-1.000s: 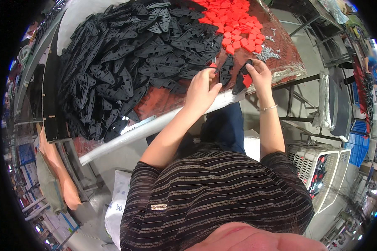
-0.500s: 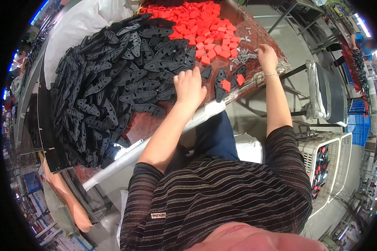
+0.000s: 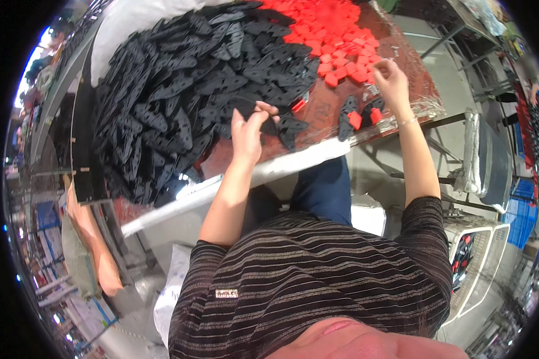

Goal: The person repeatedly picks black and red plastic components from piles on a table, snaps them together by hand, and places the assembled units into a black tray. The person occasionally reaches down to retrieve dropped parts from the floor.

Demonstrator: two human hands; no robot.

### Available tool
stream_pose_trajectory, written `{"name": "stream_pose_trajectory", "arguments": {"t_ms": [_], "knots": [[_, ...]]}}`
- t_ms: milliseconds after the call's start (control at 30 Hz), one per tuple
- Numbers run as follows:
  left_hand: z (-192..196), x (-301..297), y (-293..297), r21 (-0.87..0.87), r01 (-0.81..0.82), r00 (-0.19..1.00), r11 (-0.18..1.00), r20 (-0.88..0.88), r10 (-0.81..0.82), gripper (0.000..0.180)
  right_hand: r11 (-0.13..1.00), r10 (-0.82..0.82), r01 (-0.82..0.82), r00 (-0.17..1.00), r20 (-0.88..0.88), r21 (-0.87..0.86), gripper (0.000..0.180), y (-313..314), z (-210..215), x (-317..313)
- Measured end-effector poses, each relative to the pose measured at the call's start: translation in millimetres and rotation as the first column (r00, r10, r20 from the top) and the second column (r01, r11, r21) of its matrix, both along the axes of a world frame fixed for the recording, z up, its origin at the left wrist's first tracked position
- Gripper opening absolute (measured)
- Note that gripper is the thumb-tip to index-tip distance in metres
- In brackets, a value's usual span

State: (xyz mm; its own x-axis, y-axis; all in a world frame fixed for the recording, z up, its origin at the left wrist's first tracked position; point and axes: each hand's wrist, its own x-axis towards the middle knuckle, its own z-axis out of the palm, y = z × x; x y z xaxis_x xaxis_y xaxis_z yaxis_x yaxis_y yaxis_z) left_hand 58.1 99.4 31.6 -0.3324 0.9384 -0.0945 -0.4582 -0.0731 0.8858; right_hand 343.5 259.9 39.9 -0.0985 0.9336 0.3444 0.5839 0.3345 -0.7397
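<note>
My left hand [image 3: 250,134] is at the near edge of a heap of black, pointed plastic plates [image 3: 188,90]. Its thumb and curled fingers close around one dark plate, largely hidden against the heap. Over on the right, my right hand [image 3: 393,87] is raised with thumb and fingertips pinched, beside the heap of red plastic blocks [image 3: 341,51]. Whatever is in that pinch is too small to make out. Between my hands, two black plates lie near the table edge, each with a red block [image 3: 354,120] on it. Another red piece [image 3: 299,106] lies by the black heap.
The reddish table [image 3: 323,107] has a white padded front edge [image 3: 281,157]. A white sack [image 3: 123,36] lies behind the black heap. On the right stand a padded seat [image 3: 494,158] and a cream plastic crate [image 3: 482,263] holding black and red parts.
The view has shifted. My left hand has moved left along the black heap and its fingers have curled. The right hand has come closer to the red blocks. A red piece between them now shows.
</note>
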Motion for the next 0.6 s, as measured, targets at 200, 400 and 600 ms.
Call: {"name": "stream_pose_trajectory", "arguments": {"t_ms": [200,400,600], "knots": [[-5.7,-10.8,-53.1,-0.089,0.122,0.96,0.988,-0.242,-0.141,0.028,0.486,0.371,-0.779,0.594,-0.714,-0.396,0.007,-127.9,-20.1,-130.1],[-16.6,-39.7,-82.7,-0.205,0.067,0.884,0.976,-0.442,-0.153,0.021,0.521,0.206,-0.787,0.492,-0.846,-0.331,0.016,-169.1,-41.3,-174.7],[-22.2,-44.2,-91.5,-0.148,-0.112,0.9,0.983,-0.435,0.037,0.018,0.441,0.355,-0.708,0.702,-0.617,-0.552,0.013,-166.7,-28.9,-185.7]]}}
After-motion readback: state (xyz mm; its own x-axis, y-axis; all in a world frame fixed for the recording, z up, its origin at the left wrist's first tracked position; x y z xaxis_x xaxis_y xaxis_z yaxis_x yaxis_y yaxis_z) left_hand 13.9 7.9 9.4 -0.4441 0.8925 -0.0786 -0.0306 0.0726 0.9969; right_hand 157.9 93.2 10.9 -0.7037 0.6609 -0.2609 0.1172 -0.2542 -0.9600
